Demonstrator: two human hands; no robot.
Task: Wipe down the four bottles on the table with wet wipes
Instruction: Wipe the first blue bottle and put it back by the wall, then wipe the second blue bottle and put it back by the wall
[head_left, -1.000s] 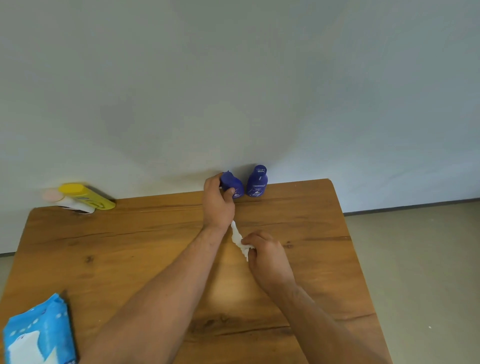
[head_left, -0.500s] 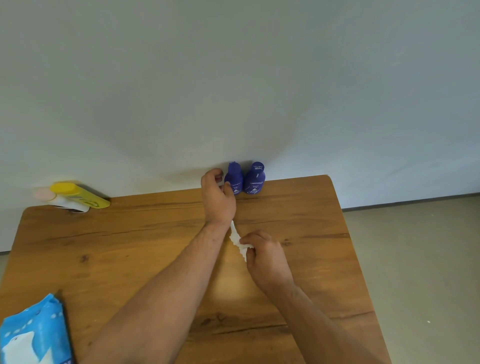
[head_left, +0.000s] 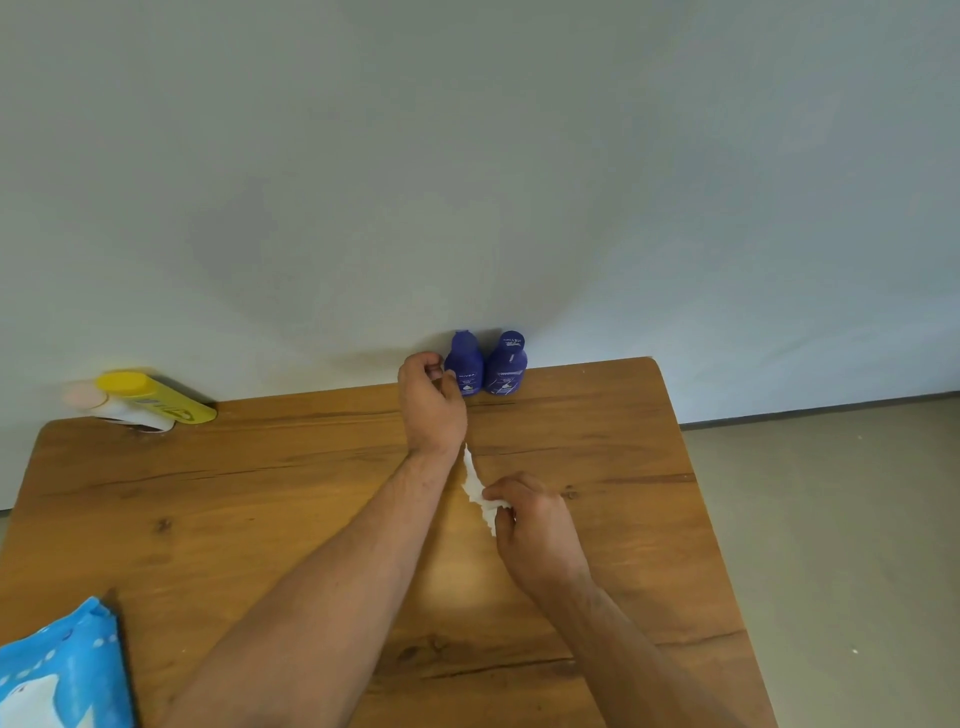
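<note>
Wooden bench (head_left: 260, 493) stands against a pale wall (head_left: 467, 156), and all places below are given relative to this bench. At its far edge, a little right of the middle, two blue bottles stand upright and side by side, close to the wall: the left blue bottle (head_left: 464, 364) and the right blue bottle (head_left: 506, 361). At the far left corner the yellow bottle (head_left: 156, 400) lies on its side, and the white bottle (head_left: 119, 413) with a pinkish cap lies just beside it; both caps reach past the bench edge. At the near left corner is the blue pack (head_left: 57, 670) of wipes, partly cut by the picture border.

The left hand (head_left: 431, 400) is at the far edge, just beside the left blue bottle, with its fingers curled. I cannot tell if the thumb touches the bottle or if the hand holds anything. The right hand (head_left: 535, 525) is over the middle of the bench and grips the white wipe (head_left: 475, 486), which is crumpled and stretches toward the left wrist.
</note>
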